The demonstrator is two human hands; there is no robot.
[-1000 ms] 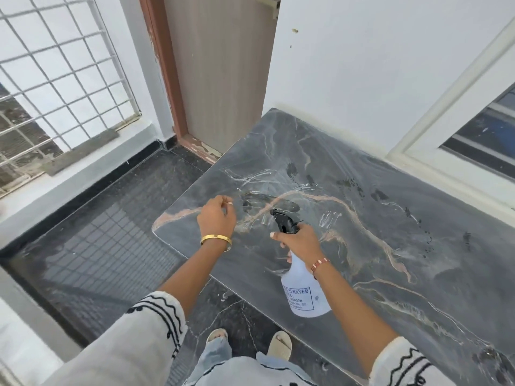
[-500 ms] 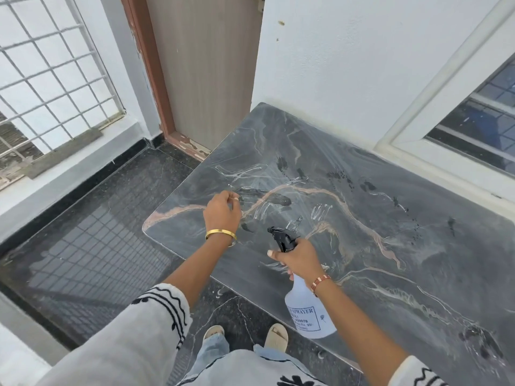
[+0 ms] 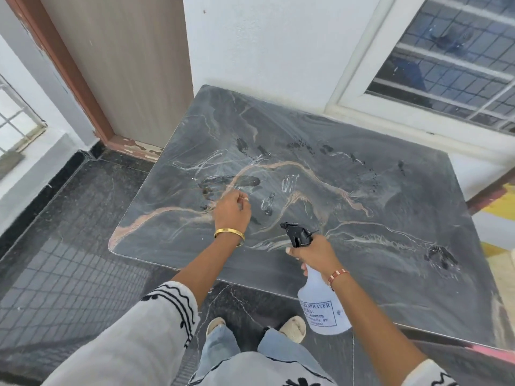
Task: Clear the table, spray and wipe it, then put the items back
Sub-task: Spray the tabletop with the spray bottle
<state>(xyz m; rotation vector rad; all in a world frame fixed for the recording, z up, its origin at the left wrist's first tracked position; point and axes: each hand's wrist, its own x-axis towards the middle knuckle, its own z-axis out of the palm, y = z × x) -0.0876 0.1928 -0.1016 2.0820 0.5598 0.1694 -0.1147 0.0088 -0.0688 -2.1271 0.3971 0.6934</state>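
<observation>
We look down on a home balcony or entry landing, dark marble table (image 3: 362, 168) against a white wall (image 3: 264, 37), wooden door (image 3: 125, 65), barred window (image 3: 451, 59), polished black stone floor (image 3: 69, 232).

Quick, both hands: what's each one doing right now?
Left hand: fingers curled shut over the table, nothing visible in it.
Right hand: shut on the spray bottle, nozzle toward the table.

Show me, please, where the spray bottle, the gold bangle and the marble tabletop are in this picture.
spray bottle (image 3: 323, 307): head view, on its white body above the label.
gold bangle (image 3: 229, 233): head view, on the band at the left wrist.
marble tabletop (image 3: 390, 196): head view, on a bare stretch right of centre.
</observation>
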